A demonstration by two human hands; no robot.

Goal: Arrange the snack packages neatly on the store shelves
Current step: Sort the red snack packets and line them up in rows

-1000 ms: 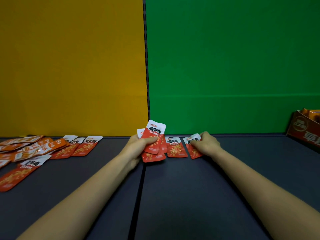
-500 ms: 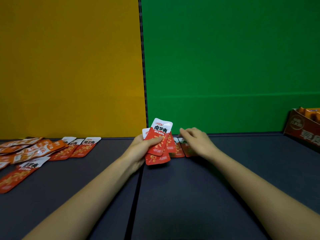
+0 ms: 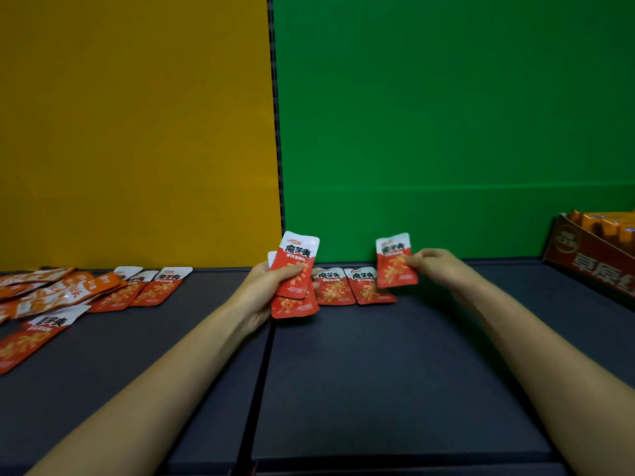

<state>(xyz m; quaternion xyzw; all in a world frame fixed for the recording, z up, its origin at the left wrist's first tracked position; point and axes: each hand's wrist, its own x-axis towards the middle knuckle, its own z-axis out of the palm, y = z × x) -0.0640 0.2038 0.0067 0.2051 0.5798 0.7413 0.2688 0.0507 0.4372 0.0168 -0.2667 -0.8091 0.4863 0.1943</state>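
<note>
**One packet held up at the right, a stack gripped at the left**

A stack of packets [image 3: 296, 269] was gripped in the left hand [image 3: 263, 292], the thumb laid across the front one and the fingers curled behind. At least three red-and-white packets were counted in that grip, fanned and raised just above the dark shelf [image 3: 378, 372], right over the seam between its two boards. Over on the right, a single packet [image 3: 395, 261] was pinched by its right edge between thumb and fingertips of the right hand [image 3: 434, 266], held upright and clear of the shelf, its print a little blurred.

Between the two hands, two packets [image 3: 343, 286] were seen lying flat side by side at the far edge of the shelf, white ends toward the green panel [image 3: 446, 115]. Far to the left, below the yellow panel [image 3: 137, 132], a loose pile of packets [image 3: 51, 293] was spread out in disorder, some overlapping, with three set in a rough row at its right end. At the far right edge, a brown cardboard box [image 3: 591, 266] with orange packs inside was caught partly in view.
</note>
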